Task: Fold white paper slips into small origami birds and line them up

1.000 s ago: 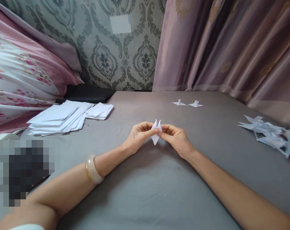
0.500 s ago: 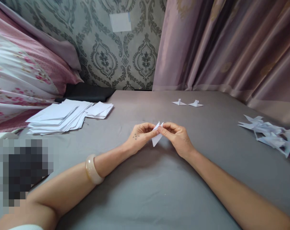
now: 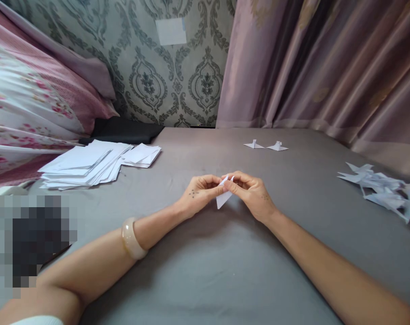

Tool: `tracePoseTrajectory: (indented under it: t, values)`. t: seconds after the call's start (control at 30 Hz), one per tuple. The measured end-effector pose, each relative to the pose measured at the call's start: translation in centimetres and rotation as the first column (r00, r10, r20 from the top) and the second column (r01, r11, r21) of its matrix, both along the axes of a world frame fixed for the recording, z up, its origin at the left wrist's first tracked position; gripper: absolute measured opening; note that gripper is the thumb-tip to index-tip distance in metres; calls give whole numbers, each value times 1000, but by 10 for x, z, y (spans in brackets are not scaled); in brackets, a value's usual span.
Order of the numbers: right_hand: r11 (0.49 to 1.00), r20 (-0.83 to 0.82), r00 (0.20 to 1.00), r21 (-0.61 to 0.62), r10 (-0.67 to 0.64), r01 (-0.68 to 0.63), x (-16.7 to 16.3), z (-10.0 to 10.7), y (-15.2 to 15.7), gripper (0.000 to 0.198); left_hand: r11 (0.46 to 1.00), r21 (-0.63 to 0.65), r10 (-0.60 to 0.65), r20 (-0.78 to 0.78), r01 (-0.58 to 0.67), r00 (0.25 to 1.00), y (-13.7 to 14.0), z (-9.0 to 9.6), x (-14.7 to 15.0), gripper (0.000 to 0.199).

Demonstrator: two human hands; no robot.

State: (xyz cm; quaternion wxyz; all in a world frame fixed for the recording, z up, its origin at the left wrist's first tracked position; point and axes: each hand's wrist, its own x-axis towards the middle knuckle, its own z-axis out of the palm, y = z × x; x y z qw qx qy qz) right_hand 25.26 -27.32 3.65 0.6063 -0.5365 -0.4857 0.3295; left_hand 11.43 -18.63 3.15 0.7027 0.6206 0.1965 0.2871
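Between my two hands, above the middle of the grey surface, is a small folded white paper (image 3: 223,200) with one point hanging down and two narrow tips sticking up. My left hand (image 3: 202,189) pinches its left side between thumb and fingers. On the right side, my right hand (image 3: 247,192) is closed on the same paper, its thumb pressing near the top folds. The fingertips behind the paper are partly hidden. A pale bangle (image 3: 133,239) circles my left forearm.
A stack of white paper sheets (image 3: 83,164) lies at the left, beside a smaller stack (image 3: 142,155). Two folded paper pieces (image 3: 277,146) stand at the back. Several folded papers (image 3: 383,185) are heaped at the right. Behind are a patterned wall (image 3: 178,85) and curtains (image 3: 293,67).
The folded paper has shifted very slightly to the right and tilted a little in my fingers. Both hands keep their pinch on it, and everything else looks the same.
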Motion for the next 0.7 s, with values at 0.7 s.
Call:
tracePoseTrajectory:
  t: [0.7]
  values:
    - [991, -49, 991, 45, -125, 127, -6, -2, 4, 15, 991, 117, 62, -19, -59, 998, -2, -3, 0, 23]
